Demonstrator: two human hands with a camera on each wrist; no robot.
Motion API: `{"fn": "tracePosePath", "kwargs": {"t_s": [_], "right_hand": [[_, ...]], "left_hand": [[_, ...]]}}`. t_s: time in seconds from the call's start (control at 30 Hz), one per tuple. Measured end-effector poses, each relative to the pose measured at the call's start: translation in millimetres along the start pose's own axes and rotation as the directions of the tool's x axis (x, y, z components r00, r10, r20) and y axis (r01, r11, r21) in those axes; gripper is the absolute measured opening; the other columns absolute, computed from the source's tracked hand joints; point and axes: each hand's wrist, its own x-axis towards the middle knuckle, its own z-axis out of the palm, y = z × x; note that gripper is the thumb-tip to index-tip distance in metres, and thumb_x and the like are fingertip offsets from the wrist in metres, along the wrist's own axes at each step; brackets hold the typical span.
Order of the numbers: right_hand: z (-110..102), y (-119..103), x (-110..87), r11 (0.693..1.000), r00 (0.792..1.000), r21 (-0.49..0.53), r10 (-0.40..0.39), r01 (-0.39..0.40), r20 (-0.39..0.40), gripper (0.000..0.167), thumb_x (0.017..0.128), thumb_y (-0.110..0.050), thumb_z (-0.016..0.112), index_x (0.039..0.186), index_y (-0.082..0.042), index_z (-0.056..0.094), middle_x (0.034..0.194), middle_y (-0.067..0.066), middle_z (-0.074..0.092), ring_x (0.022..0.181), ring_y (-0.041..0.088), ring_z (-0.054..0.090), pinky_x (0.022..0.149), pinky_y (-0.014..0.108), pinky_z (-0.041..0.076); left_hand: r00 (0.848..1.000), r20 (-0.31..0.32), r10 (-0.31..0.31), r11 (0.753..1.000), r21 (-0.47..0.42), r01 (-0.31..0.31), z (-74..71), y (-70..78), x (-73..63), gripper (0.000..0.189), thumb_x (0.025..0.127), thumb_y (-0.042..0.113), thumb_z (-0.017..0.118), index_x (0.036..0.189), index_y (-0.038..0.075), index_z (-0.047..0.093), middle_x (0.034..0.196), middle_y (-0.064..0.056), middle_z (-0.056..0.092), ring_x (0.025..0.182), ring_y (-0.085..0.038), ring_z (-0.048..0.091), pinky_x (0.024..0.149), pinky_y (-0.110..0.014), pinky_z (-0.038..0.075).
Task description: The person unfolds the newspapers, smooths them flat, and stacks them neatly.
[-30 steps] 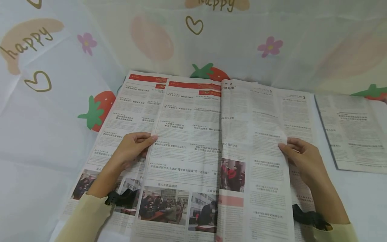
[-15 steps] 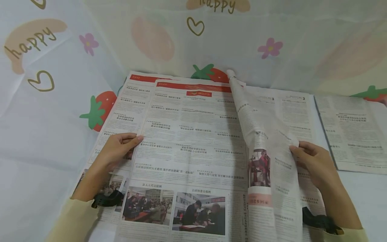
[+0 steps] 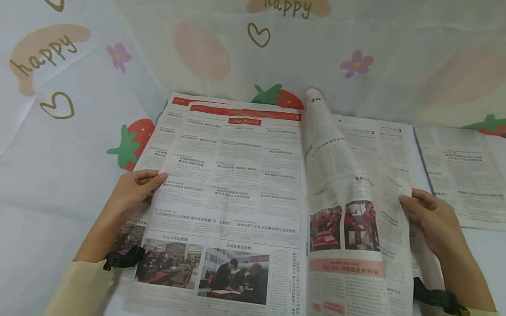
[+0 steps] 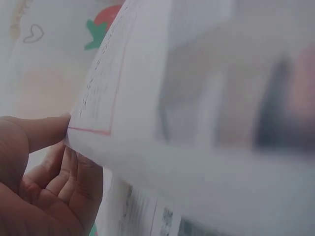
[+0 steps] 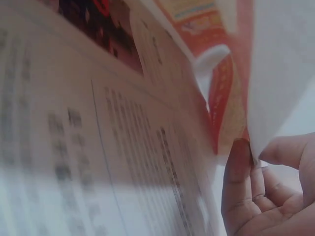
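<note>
A white cloth backdrop [image 3: 304, 52] printed with strawberries, pink flowers and gold hearts stands behind the white tabletop [image 3: 484, 267] I am watching. My left wrist view shows the left hand [image 3: 132, 193] pinching the edge of a large, red-bannered paper newspaper [image 3: 237, 175], thumb over the page; in the head view I see the right hand [image 3: 436, 224] gripping its right edge between thumb and fingers, the right-hand page bowed upward. Black wristbands [image 3: 124, 256] sit below pale yellow sleeves [image 3: 83, 285]. Beneath the opened newspaper I make out a second printed paper newspaper [image 3: 160, 149], showing along both sides. Farther right, a smaller folded grey-white newspaper [image 3: 466, 171] lies flat on the tabletop
</note>
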Motion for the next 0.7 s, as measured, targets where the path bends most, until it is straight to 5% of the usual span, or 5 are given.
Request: {"fn": "tracePosePath", "kwargs": {"t_s": [0.1,0.27,0.53,0.7], "right_hand": [[-15,3,2.9,1.000,1.000,-0.011,-0.008,0.008,-0.018,0.067,0.101,-0.031,0.073,0.152,0.002,0.046,0.102,-0.022,0.062,0.088,-0.007,0.066,0.073,0.012,0.055],[-42,13,5.7,0.994,0.999,0.101,-0.028,0.030,-0.029,0.033,0.100,-0.021,0.076,0.126,-0.013,0.058,0.100,-0.018,0.065,0.085,-0.004,0.069,0.070,0.013,0.056],[-83,25,17.6,0.993,0.997,-0.114,0.003,-0.012,-0.077,0.027,0.103,-0.027,0.071,0.126,-0.018,0.060,0.095,-0.030,0.063,0.082,-0.006,0.065,0.069,0.014,0.054],[-104,27,26.0,0.970,0.993,-0.236,0.039,-0.065,-0.113,0.069,0.106,-0.032,0.066,0.156,0.008,0.041,0.091,-0.036,0.057,0.080,-0.008,0.060,0.068,0.015,0.051]], "left_hand": [[0.999,-0.033,-0.017,1.000,0.024,0.018,1.0,1.1,-2.5,0.071,0.104,0.045,0.066,0.149,-0.009,0.053,0.088,0.027,0.069,0.080,0.002,0.072,0.071,-0.022,0.060],[0.996,-0.081,-0.041,0.996,0.080,0.048,2.8,0.1,-7.9,0.072,0.103,0.048,0.066,0.148,-0.007,0.055,0.090,0.026,0.067,0.081,0.006,0.069,0.072,-0.021,0.059],[0.988,-0.140,-0.067,0.989,0.119,0.084,6.0,4.1,-8.7,0.073,0.101,0.051,0.069,0.143,-0.008,0.060,0.086,0.025,0.067,0.077,0.006,0.069,0.069,-0.021,0.059],[0.984,-0.161,-0.075,0.984,0.148,0.100,9.0,12.3,-8.5,0.075,0.100,0.053,0.069,0.142,-0.009,0.060,0.090,0.020,0.068,0.076,0.005,0.069,0.068,-0.021,0.059]]}}
